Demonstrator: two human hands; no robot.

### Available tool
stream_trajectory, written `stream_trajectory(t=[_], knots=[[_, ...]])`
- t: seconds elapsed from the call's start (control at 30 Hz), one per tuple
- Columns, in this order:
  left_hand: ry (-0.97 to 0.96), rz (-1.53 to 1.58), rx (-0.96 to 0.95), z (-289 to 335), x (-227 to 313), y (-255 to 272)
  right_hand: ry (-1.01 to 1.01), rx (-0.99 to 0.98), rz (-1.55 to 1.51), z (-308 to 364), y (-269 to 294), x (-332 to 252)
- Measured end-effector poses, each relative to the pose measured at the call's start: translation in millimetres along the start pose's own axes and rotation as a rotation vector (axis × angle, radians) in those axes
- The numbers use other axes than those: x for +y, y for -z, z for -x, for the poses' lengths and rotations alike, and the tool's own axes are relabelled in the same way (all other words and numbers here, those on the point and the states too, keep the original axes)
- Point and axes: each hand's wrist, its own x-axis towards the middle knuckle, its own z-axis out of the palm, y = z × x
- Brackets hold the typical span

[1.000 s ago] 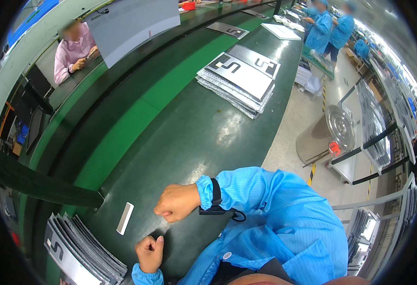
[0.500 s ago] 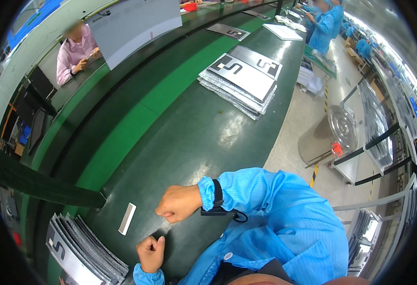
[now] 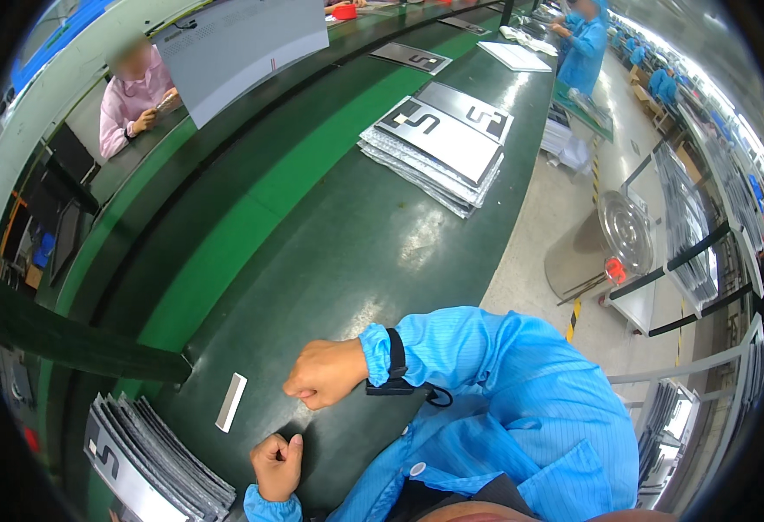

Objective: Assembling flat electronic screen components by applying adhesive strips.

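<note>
My right hand [image 3: 325,374] is curled into a fist above the green bench, with a dark band around the blue cuff. Closer to me, my left hand [image 3: 276,465] is also closed, its thumb sticking up along the curled fingers. Nothing shows in either hand. A narrow white and grey strip [image 3: 231,403] lies on the bench to the left of both hands, touching neither. To the left of my left hand, a row of flat panels in bubble wrap [image 3: 169,465] leans in a fanned stack, the front one bearing a dark printed mark.
Farther along the bench [image 3: 312,296] sits a pile of wrapped panels [image 3: 443,152]. A dark post [image 3: 86,339] crosses at the left. Beyond the bench's right edge stand a round metal bin [image 3: 582,252] and racks of panels [image 3: 691,226]. A person in pink [image 3: 130,104] sits opposite.
My hands keep the same closed pose and place. Distant things have shifted slightly left in view. At the far right, the blue-clad workers overlap differently.
</note>
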Motion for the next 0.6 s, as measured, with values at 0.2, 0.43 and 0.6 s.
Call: stream_trajectory(t=[0.2, 0.43, 0.6], knots=[[0.003, 0.002, 0.011, 0.1, -0.6, -0.7, -0.009, -0.011, 0.006, -0.8, 1.5, -1.9], [-0.008, -0.02, -0.004, 2.8, -0.4, 0.1, -0.034, -0.005, 0.008, -1.0, 0.1, -2.6], [-0.019, -0.033, -0.011, -0.1, -0.1, 0.6, -0.031, 0.0, 0.008, -0.9, -1.0, -0.3]])
